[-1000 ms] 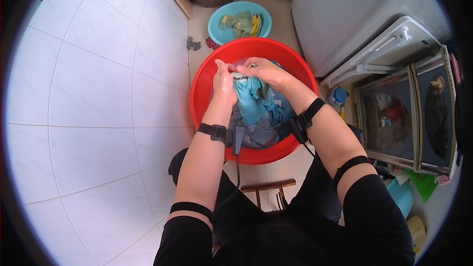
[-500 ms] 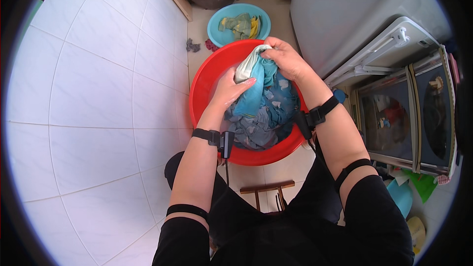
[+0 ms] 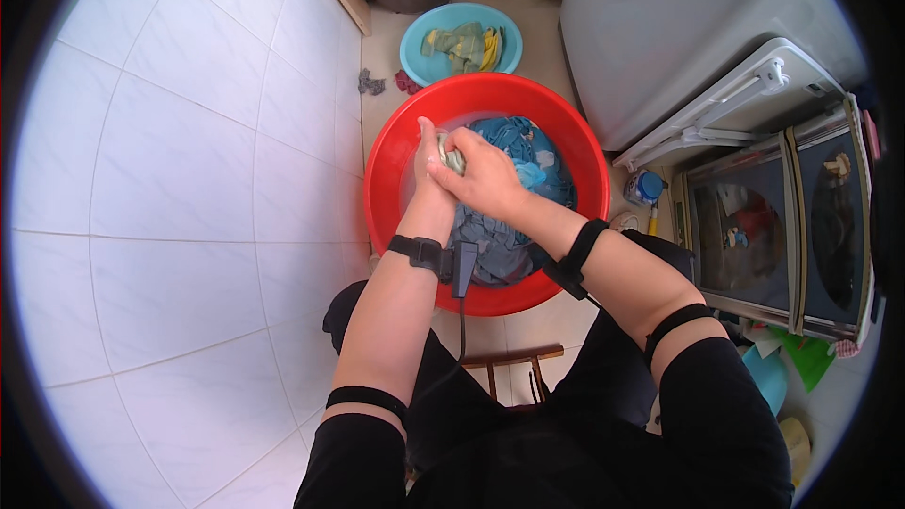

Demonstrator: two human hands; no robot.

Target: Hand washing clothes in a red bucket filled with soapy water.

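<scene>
Over the left part of a red basin, my two hands are pressed together around the pale edge of a wet garment. My left hand holds the cloth against its palm, fingers pointing up. Curled over the same bunched cloth is my right hand; most of the cloth between them is hidden. A light-blue patch of cloth shows beside my right wrist. Dark blue patterned clothes and a greyish-blue cloth lie wet in the basin.
Beyond the red basin stands a light-blue basin holding green and yellow cloths. Small grey and dark red cloths lie on the floor. A tiled wall borders the left; a jar and glass-fronted cabinet are at right.
My right hand has come down and left to meet my left hand. The pale cloth, stretched between them before, is now bunched in my hands; the light-blue part has dropped lower.
</scene>
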